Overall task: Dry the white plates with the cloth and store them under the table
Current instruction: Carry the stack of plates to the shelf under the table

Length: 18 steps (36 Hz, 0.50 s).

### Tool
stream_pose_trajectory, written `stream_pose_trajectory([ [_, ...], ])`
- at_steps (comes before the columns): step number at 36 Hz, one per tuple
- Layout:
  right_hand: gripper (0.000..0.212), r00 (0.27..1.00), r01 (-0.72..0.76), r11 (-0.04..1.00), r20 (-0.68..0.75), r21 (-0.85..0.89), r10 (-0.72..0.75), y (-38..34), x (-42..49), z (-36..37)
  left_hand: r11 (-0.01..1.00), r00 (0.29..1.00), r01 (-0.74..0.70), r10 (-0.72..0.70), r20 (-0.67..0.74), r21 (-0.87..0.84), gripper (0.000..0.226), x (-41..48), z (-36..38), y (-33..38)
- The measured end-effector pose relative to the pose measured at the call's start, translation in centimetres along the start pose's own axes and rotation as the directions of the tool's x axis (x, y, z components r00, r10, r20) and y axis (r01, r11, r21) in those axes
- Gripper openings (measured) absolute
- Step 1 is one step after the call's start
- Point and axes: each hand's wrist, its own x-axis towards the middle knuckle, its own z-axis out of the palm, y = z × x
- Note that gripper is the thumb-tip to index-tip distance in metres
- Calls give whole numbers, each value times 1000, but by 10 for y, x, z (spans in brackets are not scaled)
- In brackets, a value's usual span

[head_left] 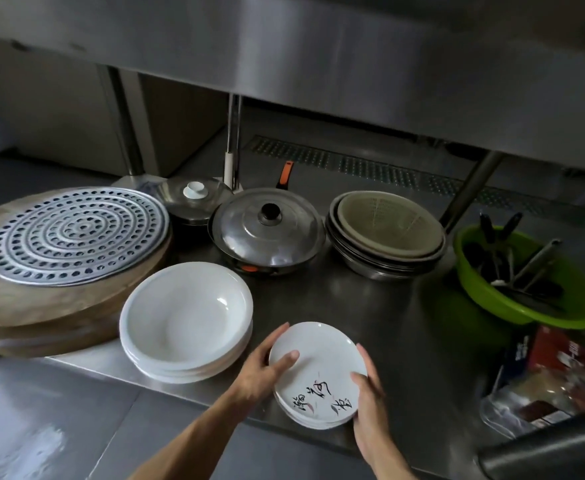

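The 2 hands clamp a small plate stack [318, 362] at the front edge of the steel shelf [370, 306]. The left hand [263, 370] lays its thumb on the top plate and curls its fingers round the far rim. The right hand [370, 403] pinches the right rim, with its fingers hidden beneath. Black brush lettering marks the top plate. The number of plates below is unclear, as is whether the stack rests or hangs. Just left stands a taller stack of deep white plates [185, 317]. Dark utensils [512, 268] blur together in the green basin [485, 299], and the packets [554, 372] are cut off at the right.
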Motion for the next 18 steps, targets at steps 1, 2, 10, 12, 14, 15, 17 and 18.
stream_pose_trajectory([
  [1,50,1000,4,1000,-5,-6,-4,0,3,1,1000,1000,-3,3,-2,1,61,2,0,0],
  [2,49,1000,4,1000,-11,-8,-4,1,7,2,1000,1000,-6,6,-2,1,63,4,1,-1],
  [10,50,1000,7,999,-24,33,-6,-1,27,6,998,999,-26,27,-17,50,70,23,5,4],
  [12,52,999,29,999,-24,32,-28,-5,32,9,995,1000,-29,30,-10,92,71,32,6,8],
  [14,55,999,34,999,14,21,-35,-8,36,11,994,1000,-22,22,-1,109,71,39,6,10],
  [15,56,999,33,999,40,10,-33,-8,38,10,993,1000,-21,20,8,117,72,41,6,11],
  [17,69,995,29,999,96,-37,-26,-10,40,7,992,1000,-17,14,27,128,79,41,6,11],
  [18,80,993,29,997,117,-74,-20,-11,40,5,992,999,-16,12,37,129,86,40,6,10],
])
